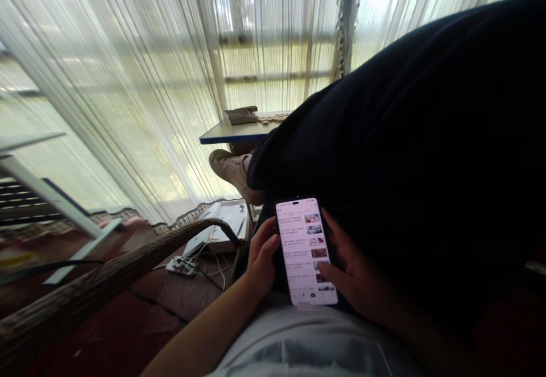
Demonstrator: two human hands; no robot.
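A smartphone (296, 252) stands upright in my lap, its lit screen showing a list of text lines with small pictures down the right side. My left hand (262, 257) grips its left edge, fingers curled behind and the thumb along the side. Around the right edge is my right hand (347, 266), with its thumb over the lower right of the screen and its other fingers partly hidden behind the phone. Dark trousers (384, 138) cover my crossed leg, and a beige shoe (232, 166) shows beyond the phone.
A blue-edged table (234, 132) by the sheer curtain (149, 81) bears a brown box (242, 116) and small wooden pieces (273, 119). To the left are a woven chair arm (128, 269), an open white box (230, 220), and a power strip (181, 265) with cables on the floor.
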